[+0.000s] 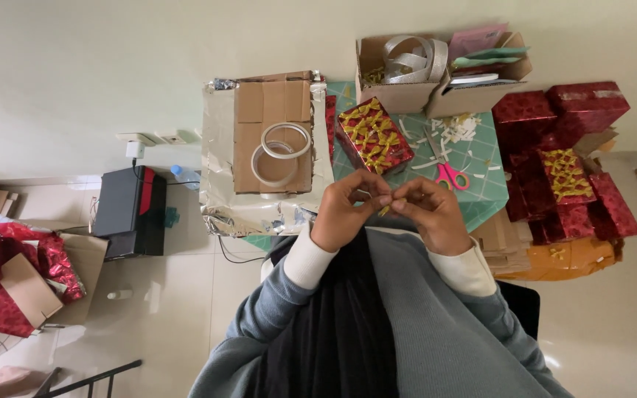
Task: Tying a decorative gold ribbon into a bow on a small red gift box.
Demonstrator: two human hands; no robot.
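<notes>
Both hands meet just below the red gift box (374, 135) studded with gold bows. The left hand (344, 210) and right hand (430, 214) each pinch a small gold bow (385, 208) between fingertips, their grip closed on it. Pink-handled scissors (447, 173) lie right of the box on the green tabletop (492, 158); two tape rolls (280, 151) sit left of it. The tiny bow could slip from the pinch and drop into the lap, or get crushed if squeezed hard.
</notes>
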